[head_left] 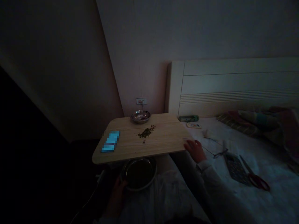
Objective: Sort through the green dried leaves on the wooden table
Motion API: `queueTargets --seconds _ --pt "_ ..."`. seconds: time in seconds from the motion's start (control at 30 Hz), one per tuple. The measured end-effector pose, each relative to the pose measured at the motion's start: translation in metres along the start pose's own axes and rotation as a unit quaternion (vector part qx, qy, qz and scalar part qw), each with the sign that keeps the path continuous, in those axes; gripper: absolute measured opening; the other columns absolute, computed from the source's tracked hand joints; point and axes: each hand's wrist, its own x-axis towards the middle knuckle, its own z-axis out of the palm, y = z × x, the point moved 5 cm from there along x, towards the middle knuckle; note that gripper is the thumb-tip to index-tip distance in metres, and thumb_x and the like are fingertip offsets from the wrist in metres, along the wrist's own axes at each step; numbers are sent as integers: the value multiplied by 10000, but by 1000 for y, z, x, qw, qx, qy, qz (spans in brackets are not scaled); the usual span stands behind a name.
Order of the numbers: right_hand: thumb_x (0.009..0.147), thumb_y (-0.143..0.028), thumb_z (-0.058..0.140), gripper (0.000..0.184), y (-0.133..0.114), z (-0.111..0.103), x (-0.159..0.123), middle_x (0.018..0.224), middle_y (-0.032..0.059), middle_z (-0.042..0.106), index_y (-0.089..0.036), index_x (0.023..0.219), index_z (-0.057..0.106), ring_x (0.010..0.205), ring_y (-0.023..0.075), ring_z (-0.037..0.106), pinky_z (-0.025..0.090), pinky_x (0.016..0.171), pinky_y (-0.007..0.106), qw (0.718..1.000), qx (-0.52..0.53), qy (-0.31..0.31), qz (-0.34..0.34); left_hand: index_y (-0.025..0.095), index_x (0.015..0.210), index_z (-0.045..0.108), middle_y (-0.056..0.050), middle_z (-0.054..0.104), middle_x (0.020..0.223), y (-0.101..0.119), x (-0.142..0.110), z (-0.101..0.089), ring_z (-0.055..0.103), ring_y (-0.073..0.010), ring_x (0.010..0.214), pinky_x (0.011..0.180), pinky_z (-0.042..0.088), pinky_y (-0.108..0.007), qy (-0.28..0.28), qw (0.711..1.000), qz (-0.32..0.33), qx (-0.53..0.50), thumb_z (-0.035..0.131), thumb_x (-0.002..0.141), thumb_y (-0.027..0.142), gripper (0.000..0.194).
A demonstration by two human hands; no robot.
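Observation:
The room is dim. My left hand (119, 189) grips the rim of a metal bowl (139, 172) held low, below the near edge of a small wooden table (163, 140). My right hand (195, 150) rests on the table's right corner, fingers curled over its edge. On the tabletop lies a small pile of dark green bits (146, 133). Behind the pile, at the far edge, stands a smaller steel bowl (140, 116). A lit phone screen (111, 141) lies on the left of the table.
A bed with white bedding (268, 174) is at right, bearing red-handled scissors (255, 178), a dark patterned flat item (235, 168), glasses (218, 153) and a crumpled blanket (263, 123). A headboard (233, 87) and a wall socket (141, 101) stand behind.

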Motion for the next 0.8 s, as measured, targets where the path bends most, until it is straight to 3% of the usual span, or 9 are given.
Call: queueTargets --seconds 0.13,0.27,0.4,0.5,0.57,0.63,0.73,0.8 --pt "950 -351 427 407 14 4 0 1049 121 694 -177 1279 591 979 231 657 510 868 345 988 122 -43 83 176 1230 581 -114 694 1192 5 -14 17 667 -245 1090 902 545 -346 -12 1000 3 -9 578 802 55 444" --pt "943 -373 401 438 20 0 -6 873 77 713 -171 1294 568 688 188 679 517 697 306 967 195 -73 144 147 1271 557 -137 679 1210 7 -18 23 671 -239 1076 894 546 -333 -19 1000 15 -16 562 824 57 455" --pt "913 -300 410 438 22 -19 -12 753 60 693 -141 1301 538 683 203 667 493 723 316 973 171 -19 155 165 1289 556 -124 695 1165 4 -11 21 698 -229 990 840 566 -335 -11 999 36 0 545 806 27 503" --pt "886 -234 377 515 11 -35 -11 824 102 700 -105 1382 424 722 230 659 484 718 346 969 194 53 144 171 1289 541 -115 707 1130 2 -5 21 707 -226 945 792 579 -333 -19 999 35 9 554 806 38 501" --pt "875 -234 373 546 -9 -39 -8 888 124 698 -78 1397 363 720 224 653 490 721 350 955 269 79 99 179 1275 538 -112 705 1135 2 -3 20 710 -226 931 756 583 -325 -30 999 33 14 567 800 44 495" --pt "868 -265 391 486 -43 -35 -3 874 98 693 -103 1325 418 690 196 642 504 719 335 924 377 59 18 179 1264 537 -119 699 1139 3 -2 19 712 -231 916 716 585 -322 -27 999 33 17 570 793 42 492" --pt "829 -311 488 294 -108 -10 0 744 27 671 -170 1076 562 663 165 623 509 686 300 875 468 -73 -104 174 1239 553 -131 684 1149 5 -3 18 710 -240 918 694 584 -322 -9 999 44 13 572 781 30 481" --pt "803 -295 536 236 -148 11 0 691 -7 647 -183 1003 593 631 142 602 499 665 279 845 492 -148 -148 185 1233 558 -128 674 1162 4 -3 18 707 -239 926 708 584 -328 -7 999 46 5 577 776 26 485"
